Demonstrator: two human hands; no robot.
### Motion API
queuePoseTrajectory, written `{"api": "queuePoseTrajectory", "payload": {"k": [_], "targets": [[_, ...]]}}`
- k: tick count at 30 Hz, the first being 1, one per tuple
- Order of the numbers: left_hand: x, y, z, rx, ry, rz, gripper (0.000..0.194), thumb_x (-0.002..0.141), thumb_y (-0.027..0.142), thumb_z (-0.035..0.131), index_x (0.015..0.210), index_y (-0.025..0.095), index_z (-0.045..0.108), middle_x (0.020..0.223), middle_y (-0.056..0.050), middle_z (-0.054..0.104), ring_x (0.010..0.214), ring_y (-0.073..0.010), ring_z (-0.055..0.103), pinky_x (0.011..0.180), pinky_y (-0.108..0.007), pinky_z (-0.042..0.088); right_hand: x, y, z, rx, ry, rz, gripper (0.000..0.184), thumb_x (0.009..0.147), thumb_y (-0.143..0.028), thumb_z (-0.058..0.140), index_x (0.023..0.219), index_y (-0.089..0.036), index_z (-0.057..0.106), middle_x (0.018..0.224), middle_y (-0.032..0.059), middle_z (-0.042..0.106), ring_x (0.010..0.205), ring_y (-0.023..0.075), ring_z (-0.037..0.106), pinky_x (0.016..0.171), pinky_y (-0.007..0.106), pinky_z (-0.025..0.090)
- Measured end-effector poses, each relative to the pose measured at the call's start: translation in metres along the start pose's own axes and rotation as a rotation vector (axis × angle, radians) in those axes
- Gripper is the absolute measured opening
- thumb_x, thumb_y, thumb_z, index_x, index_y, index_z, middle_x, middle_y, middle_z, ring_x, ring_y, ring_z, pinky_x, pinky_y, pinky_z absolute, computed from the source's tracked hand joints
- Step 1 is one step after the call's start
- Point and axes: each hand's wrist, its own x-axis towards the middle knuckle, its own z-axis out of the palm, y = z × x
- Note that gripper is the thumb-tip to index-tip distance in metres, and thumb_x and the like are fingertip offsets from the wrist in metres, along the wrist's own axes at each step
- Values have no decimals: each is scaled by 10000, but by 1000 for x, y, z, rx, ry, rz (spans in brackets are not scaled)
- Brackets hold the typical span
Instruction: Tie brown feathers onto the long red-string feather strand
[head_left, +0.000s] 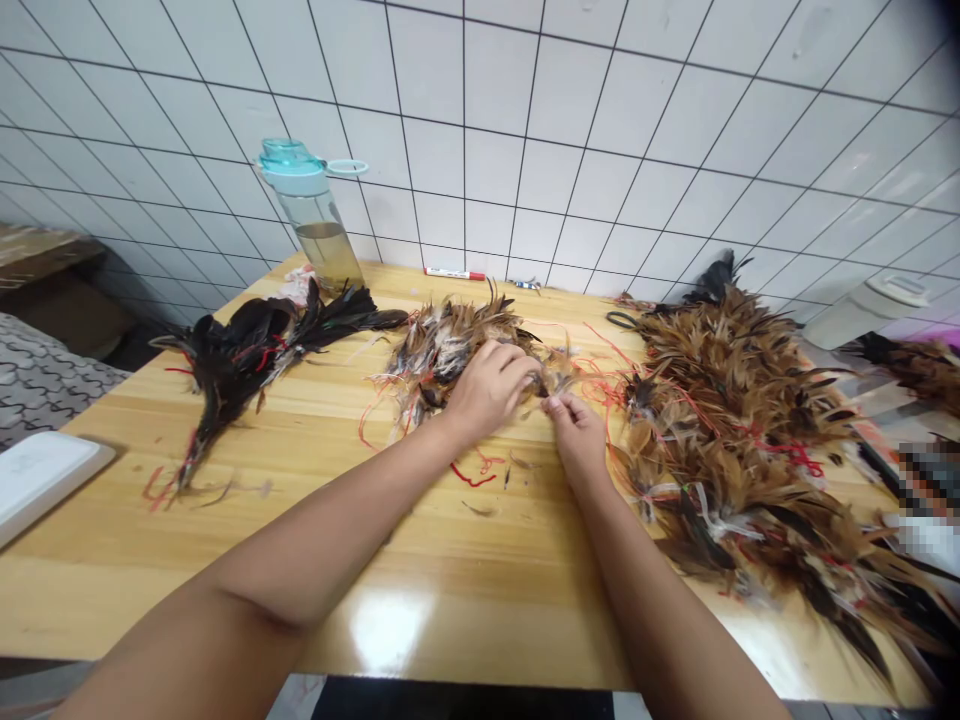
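A loose pile of brown, grey and white feathers (450,340) lies in the middle of the wooden table. My left hand (491,388) rests against the pile's right side, its fingers curled and closed at a small tuft of feathers (559,380); the fingertips are partly hidden. Just right of it, my right hand (577,430) pinches the lower edge of that same tuft between thumb and forefinger. Short red strings (476,475) and a few stray feathers (521,462) are scattered on the wood below my hands. More red string (600,380) lies tangled to the right.
Black feather bundles (232,350) tied with red string lie left. A large heap of brown feather bundles (742,390) covers the right side. Along the back are a water bottle (322,225) and a red-and-white marker (454,273), before the tiled wall (570,140). A white box (49,475) sits far left.
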Motion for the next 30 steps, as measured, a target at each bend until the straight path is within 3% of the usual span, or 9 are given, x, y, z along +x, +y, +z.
{"api": "queuePoseTrajectory", "payload": {"k": [2, 6, 13, 18, 26, 30], "targets": [[-1, -4, 0, 28, 10, -68, 208, 936, 201, 445, 994, 162, 642, 987, -98, 614, 953, -228, 475, 881, -380, 420, 3, 0, -3, 80, 57, 61, 307, 771, -480, 578, 763, -190, 681, 746, 26, 685, 750, 193, 596, 742, 317, 457], [-6, -12, 7, 97, -103, -82, 199, 915, 203, 476, 874, 154, 665, 909, -104, 614, 897, -241, 449, 827, -386, 428, 7, 4, -7, 202, 165, 108, 335, 739, -497, 604, 777, -172, 676, 763, 34, 686, 758, 184, 597, 783, 327, 463], [-12, -12, 21, 136, -207, -84, 169, 881, 219, 540, 926, 151, 688, 922, -114, 604, 917, -243, 470, 836, -395, 427, 5, 5, -5, 183, 148, 88, 329, 747, -489, 607, 777, -170, 680, 760, 34, 684, 765, 185, 599, 779, 327, 462], [-12, -12, 23, 132, -271, -76, 187, 891, 149, 478, 806, 160, 645, 846, -103, 588, 854, -228, 461, 774, -368, 399, 5, 4, -6, 148, 129, 84, 329, 760, -488, 582, 783, -174, 674, 772, 36, 689, 779, 190, 612, 779, 322, 469], [-3, -5, 8, -69, -192, -93, 147, 871, 71, 439, 823, 177, 529, 847, -52, 606, 787, -191, 461, 777, -331, 372, 4, 3, -7, 121, 125, 78, 338, 759, -487, 585, 785, -165, 684, 757, 44, 695, 770, 200, 613, 783, 339, 467], [-2, -2, 7, -73, -196, -16, 141, 911, 116, 428, 866, 175, 547, 838, -47, 613, 785, -188, 458, 777, -320, 370, 4, 2, -7, 91, 91, 70, 313, 747, -469, 589, 773, -179, 704, 760, 37, 710, 766, 205, 617, 772, 335, 470]]}}
